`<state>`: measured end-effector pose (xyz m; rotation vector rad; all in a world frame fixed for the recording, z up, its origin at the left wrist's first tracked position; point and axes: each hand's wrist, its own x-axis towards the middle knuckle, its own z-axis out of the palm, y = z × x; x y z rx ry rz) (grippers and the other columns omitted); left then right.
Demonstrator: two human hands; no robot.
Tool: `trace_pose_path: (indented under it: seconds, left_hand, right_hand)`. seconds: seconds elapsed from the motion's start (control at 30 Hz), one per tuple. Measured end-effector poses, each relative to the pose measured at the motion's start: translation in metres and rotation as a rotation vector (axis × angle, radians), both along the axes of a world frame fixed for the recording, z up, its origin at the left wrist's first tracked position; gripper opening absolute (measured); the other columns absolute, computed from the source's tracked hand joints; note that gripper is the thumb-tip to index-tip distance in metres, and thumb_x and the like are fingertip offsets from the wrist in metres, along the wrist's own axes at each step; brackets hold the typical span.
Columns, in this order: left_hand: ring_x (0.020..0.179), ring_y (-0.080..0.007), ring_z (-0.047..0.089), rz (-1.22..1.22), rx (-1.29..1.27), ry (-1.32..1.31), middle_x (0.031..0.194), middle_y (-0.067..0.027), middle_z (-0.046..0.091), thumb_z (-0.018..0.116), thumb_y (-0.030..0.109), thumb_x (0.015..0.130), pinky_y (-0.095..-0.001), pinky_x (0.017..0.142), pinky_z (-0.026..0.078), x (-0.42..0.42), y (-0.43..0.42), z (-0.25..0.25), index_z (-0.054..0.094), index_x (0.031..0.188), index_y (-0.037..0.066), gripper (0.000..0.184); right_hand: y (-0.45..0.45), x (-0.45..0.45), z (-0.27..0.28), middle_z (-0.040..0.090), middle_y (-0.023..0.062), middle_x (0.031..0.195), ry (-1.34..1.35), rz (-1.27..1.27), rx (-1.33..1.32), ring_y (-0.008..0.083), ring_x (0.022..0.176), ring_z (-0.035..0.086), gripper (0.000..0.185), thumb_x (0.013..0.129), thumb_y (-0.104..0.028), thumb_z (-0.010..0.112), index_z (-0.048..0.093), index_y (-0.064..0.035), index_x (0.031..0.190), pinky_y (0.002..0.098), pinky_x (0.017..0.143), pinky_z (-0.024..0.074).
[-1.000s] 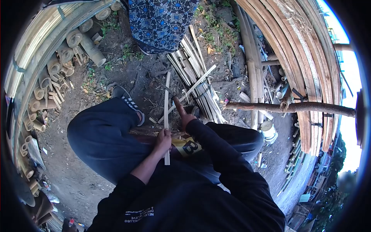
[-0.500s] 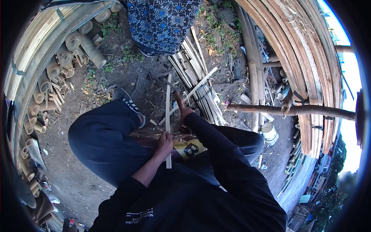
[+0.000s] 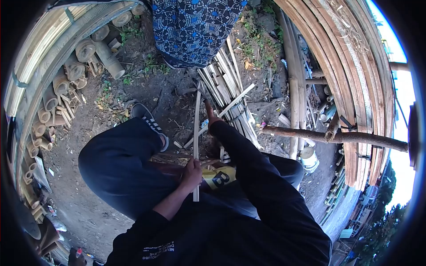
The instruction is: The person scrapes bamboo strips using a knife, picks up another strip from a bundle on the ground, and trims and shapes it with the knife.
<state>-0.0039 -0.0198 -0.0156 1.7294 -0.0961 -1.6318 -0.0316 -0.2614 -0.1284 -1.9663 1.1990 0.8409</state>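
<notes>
My left hand (image 3: 191, 173) is closed round the near end of a pale bamboo strip (image 3: 197, 128), which points away from me between my knees. My right hand (image 3: 214, 119), arm stretched forward, is closed on a knife, its dark blade (image 3: 198, 84) at the strip's far end. Its grip is partly hidden by my fingers. Just beyond and right of that hand lies a tied bundle of bamboo strips (image 3: 242, 116), with a loose strip across it. A yellow cloth or sack with a black letter (image 3: 227, 172) lies by my lap.
Cut bamboo tubes (image 3: 106, 60) are piled at left. Long planks (image 3: 355, 88) curve along the right, with a wooden pole (image 3: 372, 138) jutting across. A white bucket (image 3: 309, 160) stands beyond my right knee. Blue patterned cloth (image 3: 195, 31) hangs at the top.
The strip has slid slightly towards me with my left hand. The knife has moved to the strip's far tip. The whole view has shifted a little.
</notes>
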Motion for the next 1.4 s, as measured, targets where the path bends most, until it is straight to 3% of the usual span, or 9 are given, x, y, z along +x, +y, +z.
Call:
trace_pose_path:
  seconds: [0.27,0.3,0.4,0.5,0.6,0.67,0.77,1.03,1.4]
  left_hand:
    - [0.040,-0.0186,0.050,0.005,-0.036,-0.071,0.060,-0.0078,0.050,0.034,0.033,0.098,-0.0338,0.036,0.041,-0.006,0.006,-0.019,0.049,0.096,0.005,0.032]
    - [0.040,-0.0179,0.050,0.017,-0.035,-0.042,0.059,-0.0070,0.049,0.034,0.033,0.098,-0.0334,0.036,0.041,-0.006,0.011,-0.023,0.049,0.095,0.006,0.032]
    - [0.036,-0.0115,0.041,0.048,-0.070,-0.066,0.056,-0.0006,0.044,0.034,0.031,0.099,-0.0283,0.032,0.034,-0.008,0.012,-0.019,0.048,0.092,0.007,0.029]
    - [0.036,-0.0107,0.041,0.023,-0.092,-0.072,0.057,0.0003,0.044,0.034,0.031,0.099,-0.0275,0.032,0.034,-0.010,0.013,-0.017,0.048,0.091,0.009,0.028]
    - [0.036,-0.0101,0.040,-0.036,-0.061,-0.114,0.057,0.0011,0.044,0.035,0.031,0.099,-0.0265,0.033,0.033,-0.012,0.014,-0.018,0.050,0.094,0.010,0.026]
    - [0.037,-0.0100,0.040,-0.039,-0.075,-0.132,0.057,0.0011,0.044,0.035,0.031,0.099,-0.0262,0.034,0.033,-0.012,0.016,-0.014,0.051,0.096,0.010,0.026]
    - [0.038,-0.0102,0.041,-0.010,-0.103,-0.125,0.057,0.0010,0.044,0.034,0.032,0.098,-0.0262,0.035,0.034,-0.008,0.017,-0.012,0.052,0.100,0.011,0.028]
    - [0.038,-0.0120,0.042,0.134,-0.114,0.008,0.059,-0.0004,0.044,0.033,0.032,0.097,-0.0275,0.034,0.037,0.003,0.019,-0.012,0.054,0.106,0.007,0.035]
    - [0.042,-0.0117,0.042,0.161,-0.087,0.065,0.060,-0.0005,0.045,0.034,0.033,0.096,-0.0279,0.039,0.035,0.004,0.014,-0.003,0.054,0.116,0.014,0.034]
  right_hand:
    - [0.014,-0.059,-0.084,0.042,0.0253,0.138,-0.463,-0.029,-0.112,0.0398,0.122,0.048,0.117,0.063,-0.019,0.075,-0.004,-0.0106,0.149,0.0414,0.099,0.0414]
    - [0.021,-0.056,-0.044,0.044,0.0252,0.136,-0.281,-0.159,0.029,0.0384,0.124,0.047,0.111,0.062,-0.021,0.074,0.005,-0.0071,0.148,0.0398,0.099,0.0411]
    - [0.030,-0.094,-0.076,0.045,0.0265,0.134,-0.197,-0.311,0.326,0.0375,0.124,0.047,0.106,0.063,-0.023,0.073,0.011,-0.0060,0.147,0.0386,0.101,0.0400]
    - [0.069,-0.132,-0.052,0.047,0.0281,0.131,-0.255,-0.409,0.376,0.0367,0.123,0.047,0.102,0.063,-0.023,0.073,0.015,-0.0060,0.146,0.0387,0.101,0.0394]
    - [0.099,-0.141,0.002,0.053,0.0307,0.122,-0.361,-0.266,0.017,0.0398,0.115,0.053,0.104,0.065,-0.023,0.073,0.011,-0.0076,0.146,0.0416,0.094,0.0438]
    - [0.106,-0.128,0.053,0.062,0.0306,0.099,-0.300,-0.130,-0.081,0.0414,0.090,0.063,0.094,0.068,-0.016,0.066,0.014,-0.0090,0.146,0.0456,0.077,0.0492]
    - [0.112,-0.121,0.078,0.061,0.0333,0.092,-0.280,-0.107,-0.112,0.0462,0.089,0.061,0.094,0.070,-0.018,0.064,0.009,-0.0104,0.147,0.0486,0.078,0.0484]
    - [0.127,-0.116,0.107,0.062,0.0326,0.091,-0.306,-0.071,-0.124,0.0456,0.086,0.062,0.095,0.070,-0.016,0.063,0.008,-0.0112,0.147,0.0486,0.078,0.0487]
    - [0.156,-0.121,0.174,0.058,0.0298,0.104,-0.148,0.145,-0.101,0.0455,0.090,0.062,0.100,0.069,-0.014,0.064,0.004,-0.0131,0.148,0.0485,0.080,0.0501]
